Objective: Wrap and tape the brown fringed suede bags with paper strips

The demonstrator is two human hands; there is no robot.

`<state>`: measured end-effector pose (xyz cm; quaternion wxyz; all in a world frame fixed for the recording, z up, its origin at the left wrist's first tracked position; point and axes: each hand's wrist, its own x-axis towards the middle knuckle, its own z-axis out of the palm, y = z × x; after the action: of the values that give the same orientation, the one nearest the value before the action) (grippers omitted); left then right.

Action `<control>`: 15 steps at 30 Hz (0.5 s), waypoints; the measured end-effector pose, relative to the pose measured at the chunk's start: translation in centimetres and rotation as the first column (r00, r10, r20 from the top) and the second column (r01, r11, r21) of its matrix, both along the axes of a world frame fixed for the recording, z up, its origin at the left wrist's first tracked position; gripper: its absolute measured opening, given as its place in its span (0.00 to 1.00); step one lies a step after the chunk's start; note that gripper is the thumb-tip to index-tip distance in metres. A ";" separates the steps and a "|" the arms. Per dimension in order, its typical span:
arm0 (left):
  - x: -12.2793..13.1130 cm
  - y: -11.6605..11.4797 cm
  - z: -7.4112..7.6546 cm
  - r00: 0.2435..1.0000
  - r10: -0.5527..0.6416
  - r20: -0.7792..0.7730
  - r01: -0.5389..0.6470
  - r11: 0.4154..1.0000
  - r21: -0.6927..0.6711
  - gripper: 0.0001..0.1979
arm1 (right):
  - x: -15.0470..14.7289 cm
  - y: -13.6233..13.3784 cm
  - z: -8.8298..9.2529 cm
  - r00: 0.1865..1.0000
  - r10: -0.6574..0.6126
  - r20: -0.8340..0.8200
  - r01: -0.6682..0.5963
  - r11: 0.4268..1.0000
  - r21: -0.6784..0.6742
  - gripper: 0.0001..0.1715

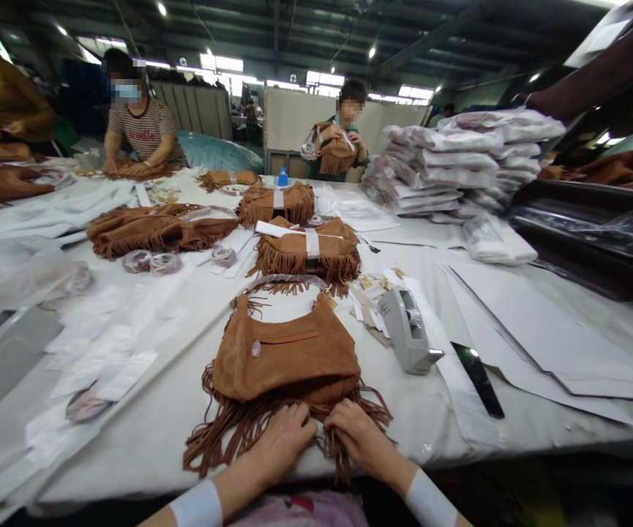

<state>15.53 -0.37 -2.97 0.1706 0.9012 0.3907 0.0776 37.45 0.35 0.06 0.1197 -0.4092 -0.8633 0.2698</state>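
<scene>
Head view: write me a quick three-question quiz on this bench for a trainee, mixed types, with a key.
1. Which part of the nearest brown bag are the left hand and right hand at?
2. True or false: in this view, the tape dispenser stands to the left of that bag.
3. The plastic-wrapped packages at upper right are: A hung up; B stacked; C in a single row.

Key: 1. Its fringe. 2. False; it stands to the right. 3. B.
</scene>
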 end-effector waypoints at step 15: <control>-9.8 -0.1 2.3 0.966 -0.220 0.137 0.233 0.968 -0.089 0.12 | 5.6 1.5 -1.1 0.997 0.049 0.066 -0.063 0.967 0.246 0.15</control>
<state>5.76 -0.46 -0.63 0.2494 0.9232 0.2769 0.0941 43.06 1.86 -1.09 0.1366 -0.3743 -0.9047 0.1507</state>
